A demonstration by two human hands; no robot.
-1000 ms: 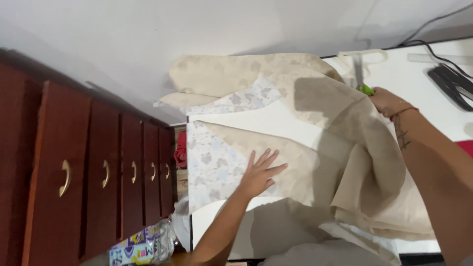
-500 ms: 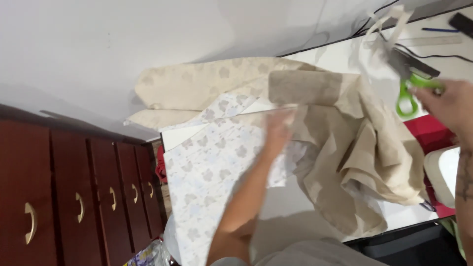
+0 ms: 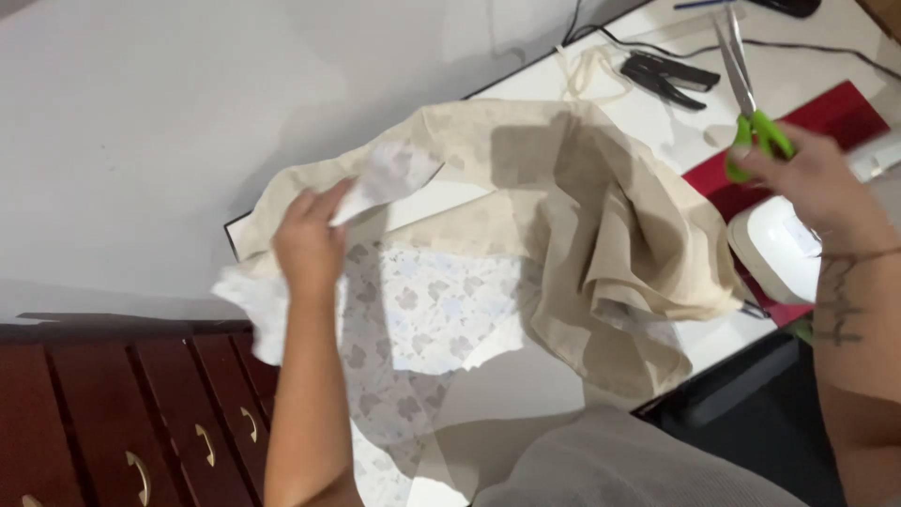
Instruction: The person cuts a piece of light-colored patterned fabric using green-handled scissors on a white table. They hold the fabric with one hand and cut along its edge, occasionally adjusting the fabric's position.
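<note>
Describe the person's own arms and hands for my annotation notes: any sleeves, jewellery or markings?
Both forearms are bare, with no sleeves in view. The right hand has a thin dark band around the wrist, and a dark tattoo runs down the forearm just below it. The left hand shows no ring, watch, band or marking. Neither hand wears a glove.

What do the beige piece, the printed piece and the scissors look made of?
Beige piece: woven cloth, matte; it folds and drapes softly. Printed piece, gripped by the left hand: thin, pale, cloth or pattern paper, hard to tell; the edges look torn or cut. Scissors in the right hand: shiny metal blades, glossy green handles, probably plastic.
</note>
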